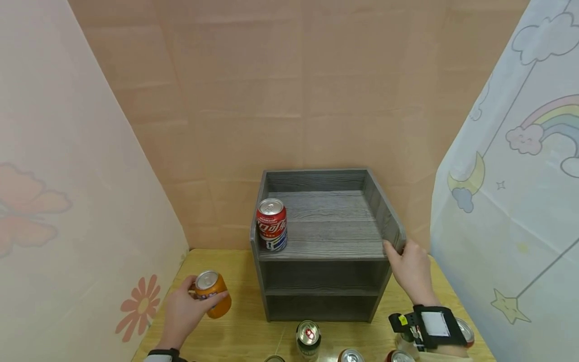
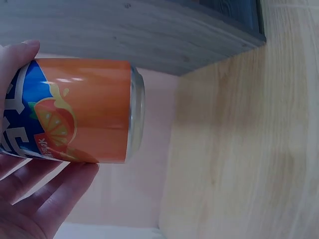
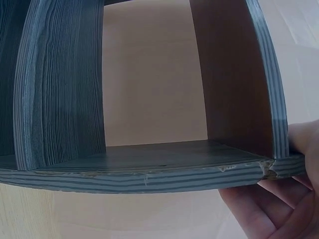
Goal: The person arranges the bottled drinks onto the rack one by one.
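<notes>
My left hand (image 1: 183, 311) grips an orange soda can (image 1: 212, 294) above the table, left of the grey wooden shelf (image 1: 323, 226). In the left wrist view the soda can (image 2: 89, 109) shows a blue label with an orange slice, the thumb on one side and fingers on the other. My right hand (image 1: 410, 269) holds the shelf's right side panel near its front, thumb on the top board. The right wrist view has the fingers (image 3: 269, 204) curled round the panel's edge. On the top board, at the left, stands a red cola can (image 1: 272, 225).
In front of the shelf stands a dark can with a silver top (image 1: 308, 336). Several more cans line the near edge, among them one silver-topped can (image 1: 351, 356). Cloth walls close in the wooden table (image 1: 244, 332) at left, right and back.
</notes>
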Available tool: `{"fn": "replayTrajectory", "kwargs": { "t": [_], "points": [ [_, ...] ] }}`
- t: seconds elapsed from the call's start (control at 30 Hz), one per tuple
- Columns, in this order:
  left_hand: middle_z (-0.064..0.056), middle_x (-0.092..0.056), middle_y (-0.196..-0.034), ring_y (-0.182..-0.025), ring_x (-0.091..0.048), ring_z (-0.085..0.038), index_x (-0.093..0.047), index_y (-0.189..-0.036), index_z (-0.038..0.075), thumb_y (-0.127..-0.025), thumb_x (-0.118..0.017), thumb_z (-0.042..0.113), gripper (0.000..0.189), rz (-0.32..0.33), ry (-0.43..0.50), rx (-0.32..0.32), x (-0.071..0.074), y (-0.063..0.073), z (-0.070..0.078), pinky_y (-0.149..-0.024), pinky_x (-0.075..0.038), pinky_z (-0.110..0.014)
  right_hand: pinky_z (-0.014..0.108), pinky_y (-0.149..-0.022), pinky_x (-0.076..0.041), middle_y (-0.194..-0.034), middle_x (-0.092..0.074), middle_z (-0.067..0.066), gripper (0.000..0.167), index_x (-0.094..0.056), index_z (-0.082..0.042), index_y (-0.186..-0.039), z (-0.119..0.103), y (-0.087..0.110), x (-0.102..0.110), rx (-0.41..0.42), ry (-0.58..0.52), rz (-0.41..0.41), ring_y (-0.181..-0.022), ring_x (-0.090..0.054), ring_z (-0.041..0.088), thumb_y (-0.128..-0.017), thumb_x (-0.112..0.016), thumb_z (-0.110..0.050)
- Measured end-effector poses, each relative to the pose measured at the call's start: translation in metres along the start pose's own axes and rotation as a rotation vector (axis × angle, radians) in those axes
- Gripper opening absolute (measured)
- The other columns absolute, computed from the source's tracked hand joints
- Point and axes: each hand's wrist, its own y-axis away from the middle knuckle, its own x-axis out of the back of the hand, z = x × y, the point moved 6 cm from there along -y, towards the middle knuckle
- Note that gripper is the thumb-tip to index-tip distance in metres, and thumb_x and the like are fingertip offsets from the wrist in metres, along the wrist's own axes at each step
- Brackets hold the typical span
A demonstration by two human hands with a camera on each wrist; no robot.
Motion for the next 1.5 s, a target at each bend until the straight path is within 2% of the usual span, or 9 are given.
{"fn": "replayTrajectory", "kwargs": {
  "t": [0.3,0.57,0.77,1.0,1.17,1.3,1.5],
  "points": [
    [-0.007,-0.065,-0.095,-0.075,-0.064,-0.017,-0.061,-0.107,0.008,-0.064,-0.094,0.053,0.071,0.029,0.02,-0.096,0.0,0.005,0.027,-0.061,-0.052,-0.029,0.032,-0.041,-0.029,-0.052,-0.035,0.0,0.041,-0.042,-0.007,-0.068,0.0,-0.001,0.001,0.003,-0.001,0.002,-0.042,-0.039,0.018,-0.099,-0.067,-0.018],
    [-0.002,-0.067,-0.093,-0.083,-0.062,-0.018,-0.062,-0.106,0.011,-0.061,-0.095,0.055,0.071,-0.012,0.044,-0.122,0.001,0.014,0.054,-0.066,-0.054,-0.03,0.032,-0.041,-0.029,-0.052,-0.036,0.0,0.04,-0.043,-0.006,-0.068,-0.001,0.0,0.001,-0.006,0.002,0.004,-0.043,-0.039,0.018,-0.098,-0.067,-0.018],
    [0.0,-0.067,-0.092,-0.082,-0.062,-0.017,-0.062,-0.105,0.01,-0.06,-0.097,0.049,0.069,-0.037,0.104,-0.166,0.0,0.023,0.076,-0.065,-0.054,-0.028,0.032,-0.041,-0.03,-0.052,-0.037,-0.001,0.04,-0.043,-0.007,-0.068,0.0,0.0,0.0,-0.005,0.001,0.0,-0.042,-0.039,0.018,-0.099,-0.066,-0.019],
    [0.002,-0.066,-0.092,-0.082,-0.063,-0.015,-0.06,-0.102,0.014,-0.058,-0.098,0.05,0.068,-0.052,0.144,-0.21,-0.006,0.031,0.093,-0.062,-0.055,-0.027,0.032,-0.042,-0.029,-0.052,-0.037,-0.001,0.039,-0.043,-0.007,-0.069,0.0,-0.001,0.0,0.011,0.004,0.016,-0.043,-0.039,0.017,-0.098,-0.067,-0.018],
    [0.009,-0.067,-0.09,-0.076,-0.063,-0.011,-0.057,-0.098,0.018,-0.055,-0.098,0.053,0.069,-0.045,0.157,-0.276,-0.009,0.037,0.104,-0.06,-0.054,-0.027,0.032,-0.041,-0.029,-0.052,-0.037,-0.001,0.039,-0.044,-0.006,-0.069,0.0,-0.001,0.0,0.011,0.002,0.012,-0.043,-0.039,0.017,-0.098,-0.067,-0.017],
    [0.015,-0.067,-0.087,-0.075,-0.063,-0.009,-0.056,-0.096,0.023,-0.052,-0.099,0.052,0.069,-0.045,0.203,-0.349,-0.011,0.043,0.113,-0.059,-0.054,-0.028,0.031,-0.041,-0.03,-0.052,-0.037,-0.001,0.037,-0.045,-0.006,-0.07,0.0,-0.001,0.0,0.01,0.001,0.014,-0.043,-0.04,0.017,-0.098,-0.068,-0.017],
    [0.016,-0.065,-0.088,-0.078,-0.064,-0.008,-0.055,-0.096,0.024,-0.052,-0.099,0.053,0.069,-0.043,0.229,-0.408,-0.015,0.05,0.124,-0.059,-0.056,-0.027,0.032,-0.041,-0.03,-0.053,-0.038,0.0,0.038,-0.044,-0.006,-0.069,0.0,-0.001,0.0,0.006,0.001,0.018,-0.043,-0.04,0.017,-0.097,-0.068,-0.017]
  ]
}}
